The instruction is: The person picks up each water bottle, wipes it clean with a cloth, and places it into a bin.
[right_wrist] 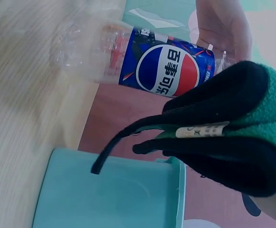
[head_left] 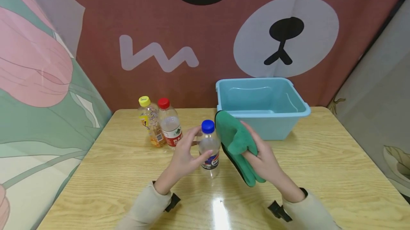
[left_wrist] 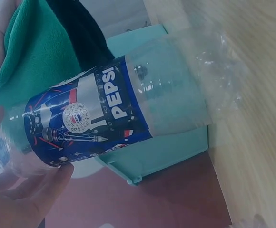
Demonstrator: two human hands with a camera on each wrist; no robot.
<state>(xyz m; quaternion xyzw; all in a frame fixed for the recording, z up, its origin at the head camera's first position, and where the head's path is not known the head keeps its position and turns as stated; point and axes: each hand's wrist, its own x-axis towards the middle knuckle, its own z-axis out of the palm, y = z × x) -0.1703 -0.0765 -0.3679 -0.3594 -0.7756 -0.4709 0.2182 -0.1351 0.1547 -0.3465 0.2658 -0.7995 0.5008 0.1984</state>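
Observation:
A clear, empty-looking Pepsi bottle [head_left: 210, 160] with a blue cap and blue label stands upright on the table. My left hand [head_left: 187, 155] holds it around its upper part, thumb on the near side; that thumb and the fingers also show in the left wrist view. My right hand [head_left: 264, 158] grips a folded green towel [head_left: 232, 134] with black edging, just to the right of the bottle. In the right wrist view, the towel's dark edge, a small white tag [right_wrist: 202, 131] and a hanging loop face the bottle.
A light-blue plastic bin [head_left: 262, 126] sits at the back, right of centre. Left of the hands stand a red-capped bottle [head_left: 169, 119] and a yellow-capped bottle [head_left: 150, 119], side by side. Behind the wooden table [head_left: 128, 187] hangs a brown curtain [head_left: 211, 45].

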